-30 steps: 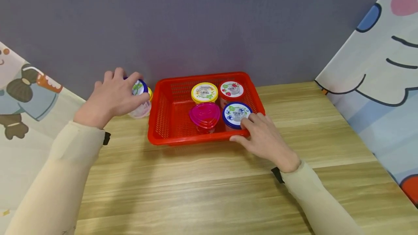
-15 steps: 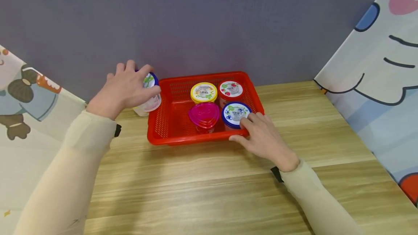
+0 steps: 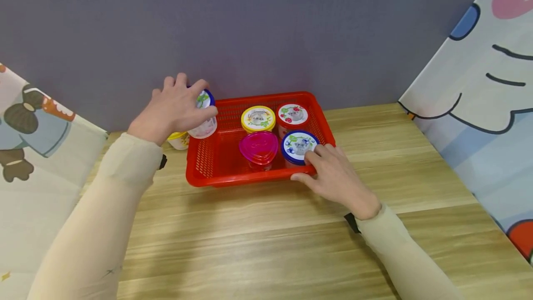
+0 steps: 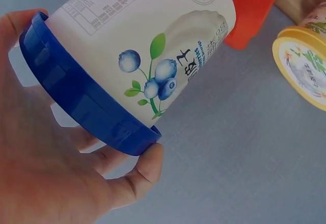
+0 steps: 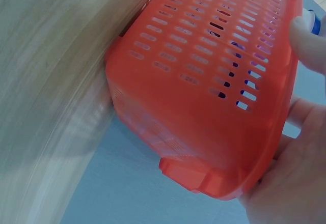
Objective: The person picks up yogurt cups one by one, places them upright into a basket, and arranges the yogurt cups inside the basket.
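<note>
My left hand [image 3: 175, 108] holds a blueberry tub [image 3: 204, 128] by its blue lid, fingers and thumb around the rim. The tub is off the table, over the left side of the red plastic basket [image 3: 245, 179]. In the left wrist view the blueberry tub [image 4: 147, 56] shows its white printed side. At the basket's front right corner, my right hand [image 3: 337, 177] grips the rim. Inside the basket are a yellow-lidded tub [image 3: 258, 118], a red-lidded tub [image 3: 293, 115], a blue-lidded tub [image 3: 298, 148] and a cup with a pink heart-shaped lid [image 3: 259, 147].
Another yellow-lidded tub [image 3: 179, 140] stands on the wooden table [image 3: 258, 235] just left of the basket, partly hidden by my left hand. A grey wall [image 3: 266, 31] rises behind the basket. Cartoon-printed panels [image 3: 491, 105] stand at both sides.
My left hand has carried the blueberry tub rightward, from left of the basket to over its left side, uncovering the yellow-lidded tub on the table. The right hand keeps its grip.
</note>
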The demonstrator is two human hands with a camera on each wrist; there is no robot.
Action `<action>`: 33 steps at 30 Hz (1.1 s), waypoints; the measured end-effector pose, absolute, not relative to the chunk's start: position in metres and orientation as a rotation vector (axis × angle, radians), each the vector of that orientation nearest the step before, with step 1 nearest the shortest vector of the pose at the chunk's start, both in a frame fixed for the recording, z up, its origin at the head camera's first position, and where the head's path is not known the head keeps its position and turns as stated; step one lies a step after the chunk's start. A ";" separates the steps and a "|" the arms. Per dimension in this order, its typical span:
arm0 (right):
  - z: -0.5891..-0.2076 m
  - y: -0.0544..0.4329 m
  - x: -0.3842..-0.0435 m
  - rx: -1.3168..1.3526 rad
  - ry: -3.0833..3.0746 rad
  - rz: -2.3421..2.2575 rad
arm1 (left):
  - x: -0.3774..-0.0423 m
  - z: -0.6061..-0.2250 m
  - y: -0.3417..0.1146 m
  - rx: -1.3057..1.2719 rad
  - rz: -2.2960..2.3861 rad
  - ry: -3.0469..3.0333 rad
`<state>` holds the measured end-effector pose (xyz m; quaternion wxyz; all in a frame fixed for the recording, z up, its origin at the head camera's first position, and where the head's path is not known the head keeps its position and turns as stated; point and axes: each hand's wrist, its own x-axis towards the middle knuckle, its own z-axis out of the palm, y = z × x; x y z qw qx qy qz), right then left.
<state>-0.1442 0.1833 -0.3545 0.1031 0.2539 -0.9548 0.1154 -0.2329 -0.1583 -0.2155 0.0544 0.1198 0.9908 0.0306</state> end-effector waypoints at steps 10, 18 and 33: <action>-0.356 0.183 -0.144 0.743 -2.818 0.356 | -0.253 -0.220 -0.146 0.356 0.100 2.968; -0.355 0.184 -0.145 0.741 -2.828 0.360 | -0.266 -0.225 -0.143 0.360 0.101 2.952; -0.355 0.183 -0.145 0.741 -2.831 0.358 | -0.284 -0.240 -0.130 0.371 0.085 2.930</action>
